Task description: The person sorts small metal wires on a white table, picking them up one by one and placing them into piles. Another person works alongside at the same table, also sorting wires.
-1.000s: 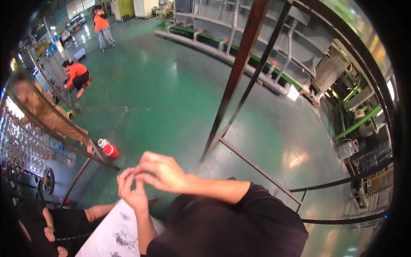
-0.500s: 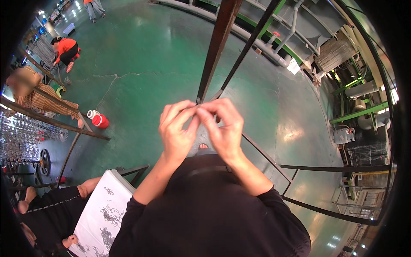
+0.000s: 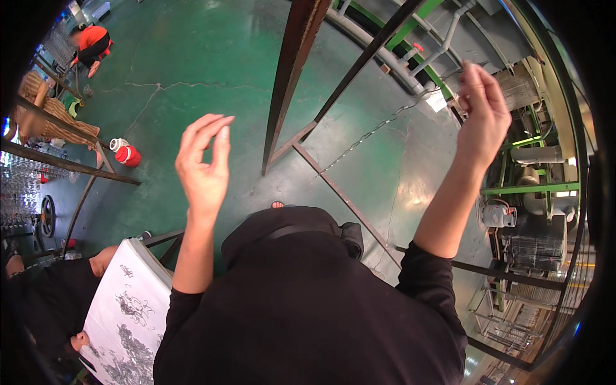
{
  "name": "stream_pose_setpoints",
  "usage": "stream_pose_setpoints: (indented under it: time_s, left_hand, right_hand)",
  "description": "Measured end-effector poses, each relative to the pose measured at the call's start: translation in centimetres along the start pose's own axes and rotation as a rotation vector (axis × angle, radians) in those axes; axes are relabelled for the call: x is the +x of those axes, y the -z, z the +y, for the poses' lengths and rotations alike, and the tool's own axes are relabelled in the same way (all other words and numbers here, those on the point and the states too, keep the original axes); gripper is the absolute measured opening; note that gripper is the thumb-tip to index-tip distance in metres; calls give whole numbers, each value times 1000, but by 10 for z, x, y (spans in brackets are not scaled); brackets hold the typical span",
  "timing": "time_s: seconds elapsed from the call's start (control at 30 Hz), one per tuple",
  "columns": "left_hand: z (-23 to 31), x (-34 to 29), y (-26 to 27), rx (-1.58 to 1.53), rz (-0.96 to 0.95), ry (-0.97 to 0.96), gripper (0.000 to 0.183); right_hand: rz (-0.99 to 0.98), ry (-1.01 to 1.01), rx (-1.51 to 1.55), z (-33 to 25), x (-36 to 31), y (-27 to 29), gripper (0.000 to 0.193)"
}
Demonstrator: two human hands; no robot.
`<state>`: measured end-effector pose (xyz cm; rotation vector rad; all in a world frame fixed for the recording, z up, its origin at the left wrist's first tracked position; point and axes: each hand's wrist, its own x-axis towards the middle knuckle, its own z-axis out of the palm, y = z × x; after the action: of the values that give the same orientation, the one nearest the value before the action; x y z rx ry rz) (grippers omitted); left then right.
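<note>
My left hand point(image 3: 205, 163) is raised over the floor at the left of centre, with fingers bent and the thumb apart from the palm. Its fingertips come close to the thumb tip, and nothing visible lies between them. Out at the upper right, my right hand point(image 3: 484, 119) pinches one end of a thin, twisted wire-like strand point(image 3: 378, 126). That strand slants down and left from the fingers, its lower part in front of a dark metal frame bar point(image 3: 346, 205). What it is made of is too fine to tell.
Dark metal posts point(image 3: 292, 70) and bars rise in front of me. At lower left, a white-covered surface point(image 3: 106, 282) bears heaps of dark thin pieces beside a seated person. A red-and-white jug point(image 3: 128, 156) stands on the green floor point(image 3: 192, 70). Pipes point(image 3: 359, 42) and machinery line the right.
My hands, together at the centre before, have moved apart: the left to the left, the right far up and right. The twisted strand now shows, trailing from my right hand. The view has shifted slightly.
</note>
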<state>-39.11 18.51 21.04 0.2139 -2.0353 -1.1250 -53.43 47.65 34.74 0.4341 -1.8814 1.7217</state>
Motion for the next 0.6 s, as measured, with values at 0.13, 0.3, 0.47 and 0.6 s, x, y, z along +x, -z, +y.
stream_pose_setpoints:
  time_s: [0.13, 0.3, 0.47, 0.6]
  left_hand:
    - [-15, -4, 7, 32, 43, 49, 15]
    - [-28, -10, 10, 36, 58, 95, 14]
    - [-30, -10, 8, 37, 83, 134, 14]
    - [-33, -14, 11, 38, 93, 205, 14]
  right_hand:
    - [88, 52, 24, -3, 64, 20, 19]
    - [159, 70, -101, -3, 131, 37, 21]
    - [202, 89, -174, -2, 192, 42, 22]
    - [248, 100, -186, 0, 238, 42, 20]
